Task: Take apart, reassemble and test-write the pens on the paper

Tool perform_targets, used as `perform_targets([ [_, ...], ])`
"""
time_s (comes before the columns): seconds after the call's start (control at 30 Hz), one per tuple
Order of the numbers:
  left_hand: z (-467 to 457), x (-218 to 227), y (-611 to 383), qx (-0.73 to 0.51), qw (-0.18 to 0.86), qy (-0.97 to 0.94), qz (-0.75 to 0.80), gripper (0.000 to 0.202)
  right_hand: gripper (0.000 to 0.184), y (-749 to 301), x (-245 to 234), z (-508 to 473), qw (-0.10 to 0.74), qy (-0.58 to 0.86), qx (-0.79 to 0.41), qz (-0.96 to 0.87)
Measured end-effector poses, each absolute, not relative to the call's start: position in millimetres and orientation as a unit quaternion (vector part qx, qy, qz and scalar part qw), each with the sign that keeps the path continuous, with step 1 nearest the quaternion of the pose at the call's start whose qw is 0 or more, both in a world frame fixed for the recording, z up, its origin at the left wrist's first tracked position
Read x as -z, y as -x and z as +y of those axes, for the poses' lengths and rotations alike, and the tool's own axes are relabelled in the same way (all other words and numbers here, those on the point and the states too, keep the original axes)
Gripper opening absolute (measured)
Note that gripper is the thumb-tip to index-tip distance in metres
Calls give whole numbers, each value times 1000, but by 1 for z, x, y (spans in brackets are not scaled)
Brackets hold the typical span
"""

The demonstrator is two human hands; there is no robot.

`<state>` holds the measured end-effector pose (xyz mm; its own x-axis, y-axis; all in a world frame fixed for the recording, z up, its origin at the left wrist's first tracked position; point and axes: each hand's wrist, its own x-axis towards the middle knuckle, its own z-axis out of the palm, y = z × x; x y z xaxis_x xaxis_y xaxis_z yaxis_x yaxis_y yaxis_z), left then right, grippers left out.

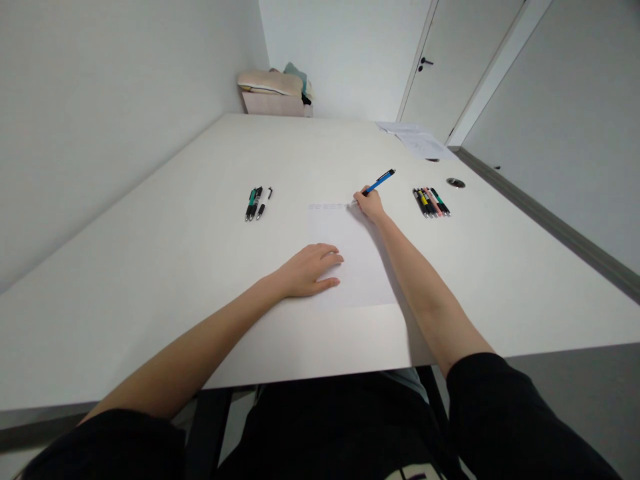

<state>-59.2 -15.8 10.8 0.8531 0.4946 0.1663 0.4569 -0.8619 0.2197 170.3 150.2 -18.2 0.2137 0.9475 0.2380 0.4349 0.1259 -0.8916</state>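
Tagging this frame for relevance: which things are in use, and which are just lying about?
In use: right hand gripping the blue pen, tip on the sheet of paper; left hand flat on that sheet.
Lying about: three pens on the left; row of pens on the right; loose papers; bags at the far end.

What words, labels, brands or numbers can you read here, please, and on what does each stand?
Nothing is legible.
On the sheet of paper: faint writing along its far edge, by the blue pen in the right hand, too small to read.
On the left group of pens and the right row of pens: any print is too small.
On the loose papers at the far corner: faint marks, blurred.
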Motion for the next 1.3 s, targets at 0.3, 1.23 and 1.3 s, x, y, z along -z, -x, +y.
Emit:
perform_targets([
  [0.3,-30,-14,49,-82,68,-973,207,34,16,-171,13,153,572,573,-303,-503],
  [1.23,44,8,41,-132,60,-925,352,35,28,-139,4,29,555,504,-481,-455],
  [1.3,45,8,41,-136,67,-923,354,35,27,-138,6,28,554,499,-482,-459],
])
